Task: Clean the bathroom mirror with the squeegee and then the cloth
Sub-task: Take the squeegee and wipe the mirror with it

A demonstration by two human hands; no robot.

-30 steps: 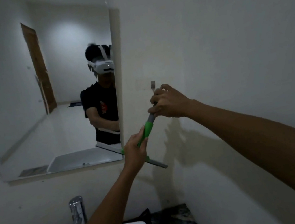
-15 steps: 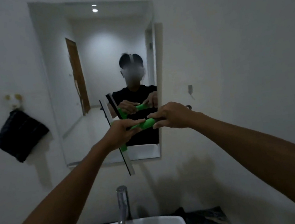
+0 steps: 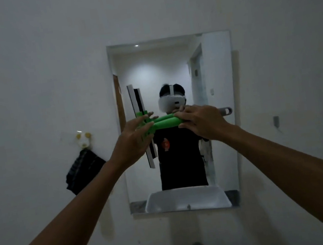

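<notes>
Both hands have risen since half a second ago, bringing the squeegee (image 3: 164,124) up against the mirror (image 3: 218,72), blade upright near its left edge. Right hand (image 3: 202,124) grips the green handle; left hand (image 3: 133,139), fingers spread, steadies the head. Dark cloth (image 3: 83,170) hangs on the wall, left of the mirror.

I see the squeegee (image 3: 164,124) held level against the mirror (image 3: 217,73), blade upright at 9 o'clock. Right hand (image 3: 203,123) wraps the green handle; left hand (image 3: 133,141) presses the head, fingers spread. Dark cloth (image 3: 83,171) hangs on the wall at 9 o'clock of the mirror.
</notes>
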